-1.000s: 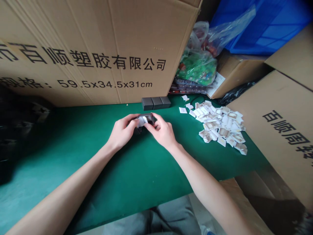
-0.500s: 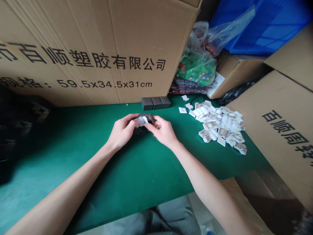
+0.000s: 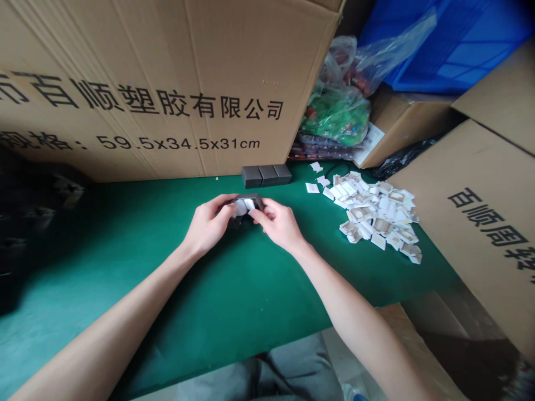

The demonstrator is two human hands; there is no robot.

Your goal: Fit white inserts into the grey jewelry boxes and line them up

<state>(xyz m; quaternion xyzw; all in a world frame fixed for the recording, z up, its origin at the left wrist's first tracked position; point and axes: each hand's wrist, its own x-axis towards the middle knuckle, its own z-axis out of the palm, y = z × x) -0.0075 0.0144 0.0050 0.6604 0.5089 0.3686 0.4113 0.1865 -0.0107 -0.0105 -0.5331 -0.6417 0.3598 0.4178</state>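
Between my two hands is a small dark grey box, tilted so that its inside faces me. A white insert shows in it. My left hand grips the box's left side, its thumb against the white insert. On the right side, my right hand holds the same box, thumb pressing at the insert's right part. The fingers behind the box are partly hidden. Just beyond stand several closed dark grey boxes in a row.
A heap of white folded inserts lies on the green table to the right. A large cardboard carton walls off the back; another carton stands at right. Plastic bags, a blue bin and dark objects surround the table.
My right thumb has shifted slightly on the white insert, and the insert sits a little differently in the box. Both hands otherwise keep their place.
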